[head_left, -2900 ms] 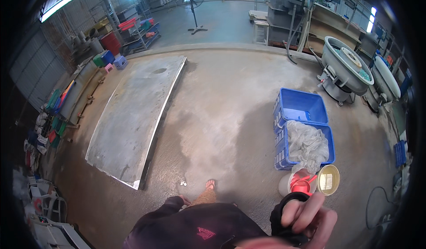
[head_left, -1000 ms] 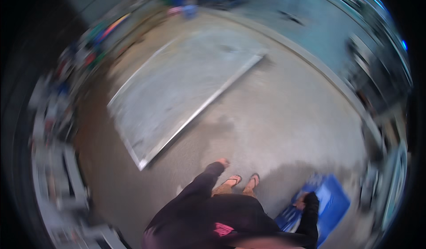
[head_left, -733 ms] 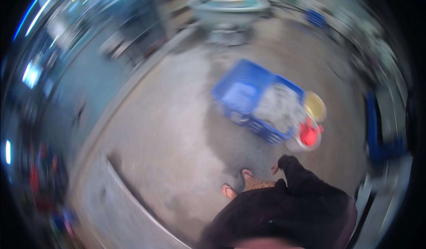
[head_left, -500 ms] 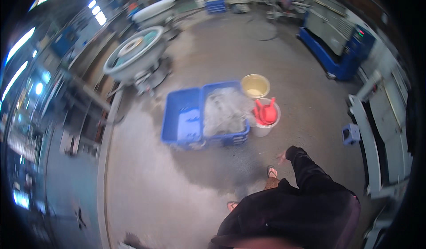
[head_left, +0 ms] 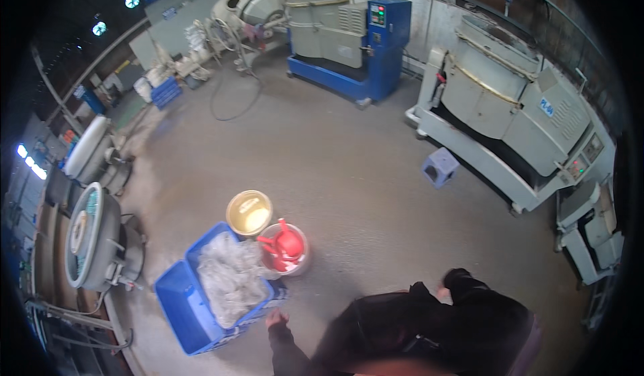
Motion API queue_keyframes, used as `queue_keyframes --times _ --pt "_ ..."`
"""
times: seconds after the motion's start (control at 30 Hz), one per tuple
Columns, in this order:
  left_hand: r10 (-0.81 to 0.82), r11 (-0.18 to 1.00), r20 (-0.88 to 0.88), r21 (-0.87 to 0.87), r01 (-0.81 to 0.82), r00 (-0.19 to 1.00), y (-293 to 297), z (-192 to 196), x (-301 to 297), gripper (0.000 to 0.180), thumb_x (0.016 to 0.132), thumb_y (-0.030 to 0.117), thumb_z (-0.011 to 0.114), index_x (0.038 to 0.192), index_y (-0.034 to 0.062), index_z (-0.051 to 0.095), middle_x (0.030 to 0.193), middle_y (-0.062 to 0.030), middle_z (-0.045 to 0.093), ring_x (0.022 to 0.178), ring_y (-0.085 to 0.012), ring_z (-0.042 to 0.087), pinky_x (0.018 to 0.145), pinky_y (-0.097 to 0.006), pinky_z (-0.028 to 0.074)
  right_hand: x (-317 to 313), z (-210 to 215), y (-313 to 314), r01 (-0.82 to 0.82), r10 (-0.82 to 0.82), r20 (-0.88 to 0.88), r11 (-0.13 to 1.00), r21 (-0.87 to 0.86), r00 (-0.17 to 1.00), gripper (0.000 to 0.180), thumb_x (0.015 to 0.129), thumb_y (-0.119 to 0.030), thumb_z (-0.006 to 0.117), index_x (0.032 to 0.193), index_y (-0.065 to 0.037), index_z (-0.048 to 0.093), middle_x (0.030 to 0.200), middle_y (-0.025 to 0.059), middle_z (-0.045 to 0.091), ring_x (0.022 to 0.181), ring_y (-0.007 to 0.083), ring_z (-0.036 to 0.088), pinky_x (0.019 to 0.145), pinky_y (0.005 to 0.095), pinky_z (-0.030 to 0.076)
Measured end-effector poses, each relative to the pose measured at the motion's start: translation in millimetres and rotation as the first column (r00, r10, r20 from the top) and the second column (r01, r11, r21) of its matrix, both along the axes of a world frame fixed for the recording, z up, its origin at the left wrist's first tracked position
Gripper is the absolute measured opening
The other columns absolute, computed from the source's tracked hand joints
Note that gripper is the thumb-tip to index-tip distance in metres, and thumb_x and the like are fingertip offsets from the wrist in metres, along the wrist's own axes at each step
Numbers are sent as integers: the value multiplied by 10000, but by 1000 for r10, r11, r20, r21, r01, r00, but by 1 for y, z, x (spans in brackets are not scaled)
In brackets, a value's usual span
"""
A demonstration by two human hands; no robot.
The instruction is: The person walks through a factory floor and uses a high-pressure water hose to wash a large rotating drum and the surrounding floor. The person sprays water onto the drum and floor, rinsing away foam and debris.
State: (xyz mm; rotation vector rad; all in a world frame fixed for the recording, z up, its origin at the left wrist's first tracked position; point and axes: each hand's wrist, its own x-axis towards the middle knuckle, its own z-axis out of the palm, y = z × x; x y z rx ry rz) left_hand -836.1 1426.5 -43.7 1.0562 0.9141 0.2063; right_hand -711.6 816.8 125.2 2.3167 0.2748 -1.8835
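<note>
My left hand [head_left: 276,317] hangs beside the near end of a blue plastic crate [head_left: 275,297], its fingers loosely apart and nothing seen in them. In that crate lies a heap of clear, crumpled plastic film [head_left: 231,279]. A second blue crate [head_left: 180,309] adjoins it on the left, its inside bare. Off to the right, my right hand [head_left: 443,294] shows only in small part past the black sleeve; its fingers are too hidden to read. Beyond the crates stand a whitish bucket [head_left: 305,258] holding red scoops [head_left: 288,244] and a yellowish bucket [head_left: 249,213].
A small grey-blue stool [head_left: 441,168] sits before a large grey drum machine [head_left: 486,84]. Farther back is another with a blue base and cabinet [head_left: 389,50]. Round bowl machines [head_left: 100,242] line the left. A hose [head_left: 235,114] curls on the floor.
My view has swung to the right, so the crates and buckets now lie lower left. My left hand has come into sight near the crate; my right hand is more hidden.
</note>
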Motion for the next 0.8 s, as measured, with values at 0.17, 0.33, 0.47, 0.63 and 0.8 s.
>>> queue_keyframes --times 0.17,0.33,0.47,0.63,0.8 --pt "-714 529 -377 260 808 589 -102 -33 138 284 781 210 637 1020 58 628 804 -26 650 636 -113 574 573 -242 459 150 -23 36 549 -591 -31 728 411 806 749 731 -442 638 1341 -128 337 1295 144 438 1197 307 398 940 451 367" --pt "-616 163 -784 -23 986 84 -55 -9 196 431 827 428 478 1075 98 602 1053 -104 610 998 -270 567 852 -396 434 317 40 55 590 -737 -308 148 794 601 684 786 -270 641 1361 -141 293 1328 160 387 1197 294 406 927 447 391" --pt "-473 264 -881 -118 957 22 5 -2 263 415 814 435 489 1026 101 616 993 -108 623 955 -286 579 809 -412 448 461 -7 11 492 -912 -221 -25 870 346 561 790 -246 629 1295 -133 412 1155 134 541 1026 280 539 841 423 450" --pt "-492 64 -870 -5 998 27 36 -30 422 371 786 415 537 953 100 638 924 -127 633 891 -295 597 754 -414 463 498 -188 -35 694 -706 435 685 221 559 268 779 -313 543 939 -110 615 917 123 621 824 246 577 712 408 447" --pt "-433 -153 -847 407 900 310 79 -27 626 331 758 395 585 881 98 660 856 -145 643 828 -304 616 699 -416 478 521 -233 -10 637 -630 106 769 -50 769 246 771 -291 519 885 -105 633 860 100 611 757 230 557 660 398 431"
